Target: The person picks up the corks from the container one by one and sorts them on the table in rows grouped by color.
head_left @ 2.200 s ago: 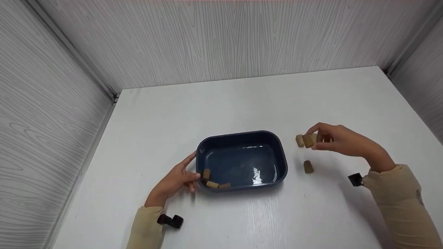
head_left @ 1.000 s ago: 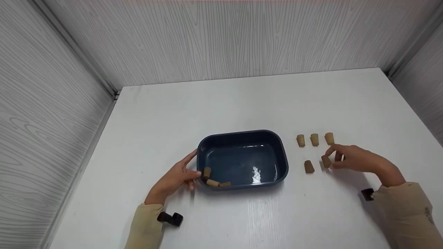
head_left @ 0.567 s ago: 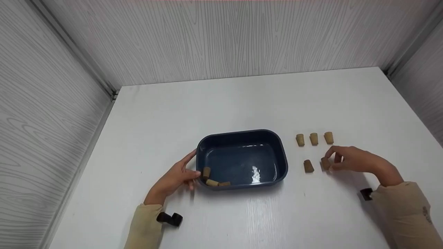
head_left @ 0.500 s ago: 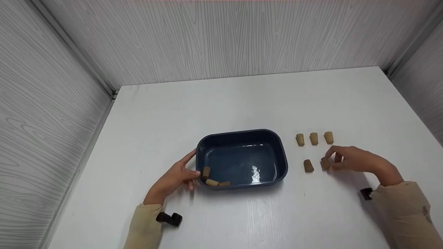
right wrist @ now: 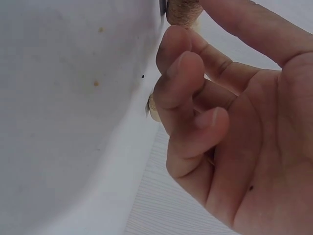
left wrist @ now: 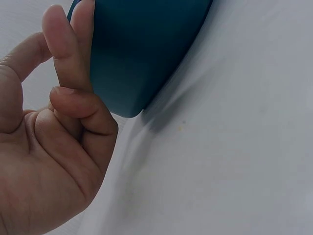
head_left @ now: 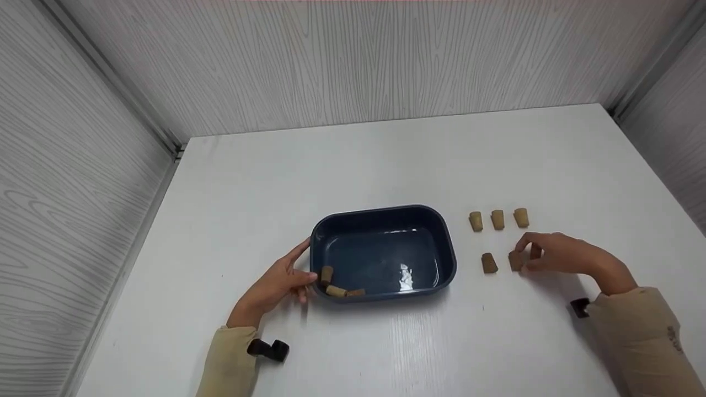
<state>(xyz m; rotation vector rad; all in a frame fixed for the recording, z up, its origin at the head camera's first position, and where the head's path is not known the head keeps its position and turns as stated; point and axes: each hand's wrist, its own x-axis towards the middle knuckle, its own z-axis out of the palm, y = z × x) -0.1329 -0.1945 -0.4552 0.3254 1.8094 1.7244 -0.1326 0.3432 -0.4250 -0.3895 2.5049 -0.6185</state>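
In the head view my left hand [head_left: 278, 284] grips the left end of a dark blue rectangular dish [head_left: 383, 212], thumb on the rim and other fingers against the outer wall. Several corks lie inside its near left corner, among them an upright-lying brown cork [head_left: 327, 275] and a paler cork [head_left: 336, 291]. To the right of the dish my right hand [head_left: 562, 255] pinches a dark brown tapered cork [head_left: 515, 261] between thumb and index finger, at the table surface. A similar dark cork [head_left: 488, 263] lies just left of it. The right wrist view shows the pinched cork [right wrist: 183, 12] partly cut off.
Behind the dark corks, three lighter corks form a row: a left cork [head_left: 476, 221], a middle cork [head_left: 497, 219] and a right cork [head_left: 521, 217]. The white table [head_left: 276, 176] is bounded by grey wood-grain panels [head_left: 353, 66] at the back and sides.
My right hand has brought the dark cork from in front of the lighter row to the right of the other dark cork, and has barely moved since. My left hand stays on the dish.
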